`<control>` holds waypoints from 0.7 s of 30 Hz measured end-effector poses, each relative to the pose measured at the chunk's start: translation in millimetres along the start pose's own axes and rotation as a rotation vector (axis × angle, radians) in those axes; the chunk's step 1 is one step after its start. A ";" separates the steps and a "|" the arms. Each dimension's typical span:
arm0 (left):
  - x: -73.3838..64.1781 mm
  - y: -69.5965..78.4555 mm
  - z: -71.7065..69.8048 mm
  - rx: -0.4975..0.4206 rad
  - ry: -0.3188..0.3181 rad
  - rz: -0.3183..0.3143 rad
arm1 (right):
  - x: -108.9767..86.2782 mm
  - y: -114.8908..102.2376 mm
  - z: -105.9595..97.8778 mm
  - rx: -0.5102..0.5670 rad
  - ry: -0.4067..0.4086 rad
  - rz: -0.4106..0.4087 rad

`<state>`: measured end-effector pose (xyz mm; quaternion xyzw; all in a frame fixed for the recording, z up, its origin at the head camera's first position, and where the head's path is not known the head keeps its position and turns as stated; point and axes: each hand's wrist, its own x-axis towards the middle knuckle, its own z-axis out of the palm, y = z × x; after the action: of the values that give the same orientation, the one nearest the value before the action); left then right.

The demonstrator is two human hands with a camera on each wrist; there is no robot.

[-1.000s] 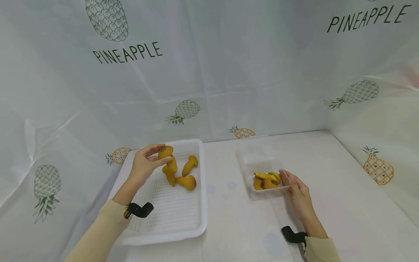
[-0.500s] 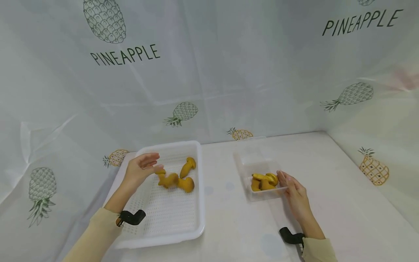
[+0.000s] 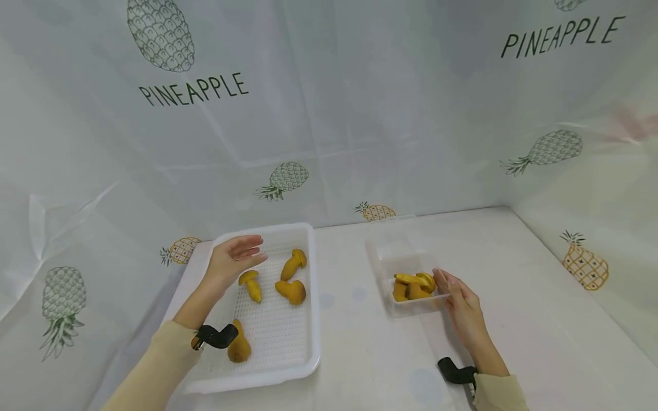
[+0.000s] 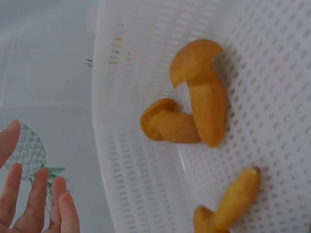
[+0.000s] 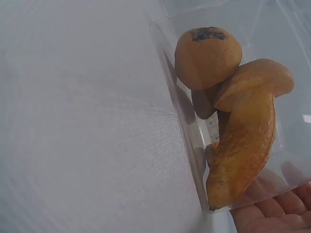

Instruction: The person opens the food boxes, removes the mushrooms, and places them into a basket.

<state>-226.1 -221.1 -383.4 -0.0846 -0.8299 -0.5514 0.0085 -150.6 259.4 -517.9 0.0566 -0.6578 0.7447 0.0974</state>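
Note:
My left hand (image 3: 233, 262) is held over the back left of a white perforated basket (image 3: 315, 319), its fingers extended with nothing between them. Several yellow-brown mushrooms lie below it: one mushroom (image 3: 252, 287) just under the hand, two at the basket's right side, and another mushroom (image 3: 239, 345) near the front left, partly behind the wrist camera. In the left wrist view, two mushrooms (image 4: 209, 104) touch near the basket wall. My right hand (image 3: 465, 308) grips the right wall of a clear plastic box (image 3: 411, 308), with several mushrooms (image 5: 245, 136) inside.
The box's clear lid (image 3: 393, 234) stands open toward the back. White table surface (image 3: 349, 342) lies between basket and box. Pineapple-printed sheeting (image 3: 329, 125) forms a wall behind and at both sides.
My left hand has let go of a mushroom, which dropped into the basket. The mushrooms on the left have spread, one now near the front. The right hand stays at the box.

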 end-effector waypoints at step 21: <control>39.5 54.5 71.4 -0.133 -0.182 0.050 | 0.2 1.4 0.6 0.018 -0.003 -0.037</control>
<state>-251.2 -129.9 -357.2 -0.1554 -0.7864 -0.5949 -0.0589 -151.1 258.6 -519.1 0.0706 -0.6501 0.7485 0.1097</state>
